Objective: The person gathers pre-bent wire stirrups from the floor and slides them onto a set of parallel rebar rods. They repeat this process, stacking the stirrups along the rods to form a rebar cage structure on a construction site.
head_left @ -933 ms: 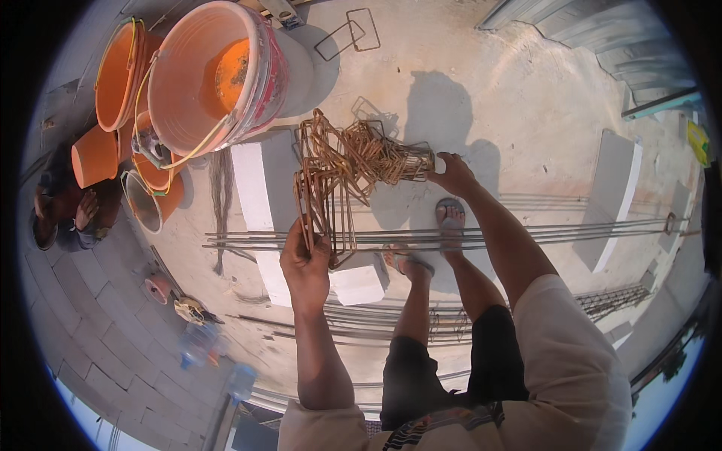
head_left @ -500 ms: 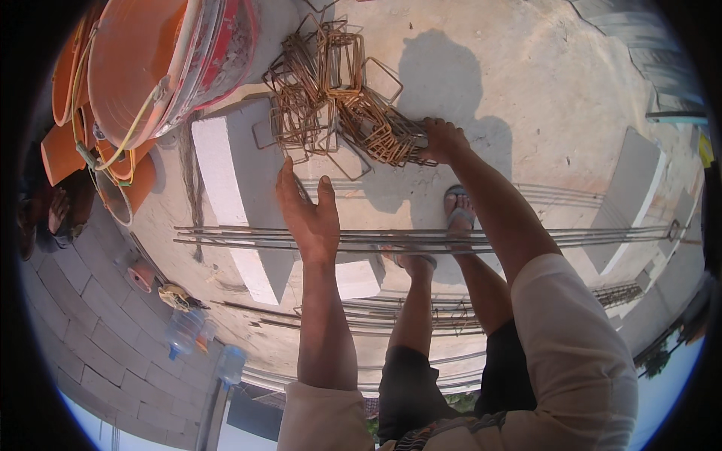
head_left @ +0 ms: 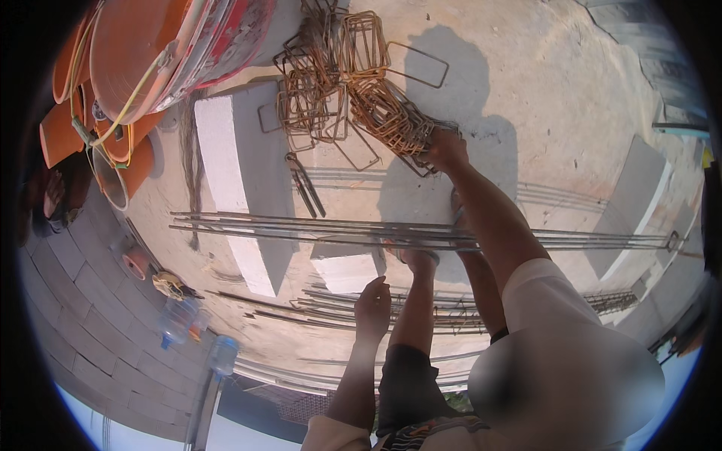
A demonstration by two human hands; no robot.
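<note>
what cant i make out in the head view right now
In the head view:
Right hand: exact finger placement, obscured among the rusty wire frames.
Frame count: they overlap one another.
Large bucket: top, cut off by the upper edge.
Right foot: mostly hidden by the right forearm.
Co-worker's hand: what surrounds it, lost in darkness near the left rim.

I grip the near end of a bundle of rusty wire loops (head_left: 385, 111). They are bent into rectangles, overlapping in a slanting row.
</note>
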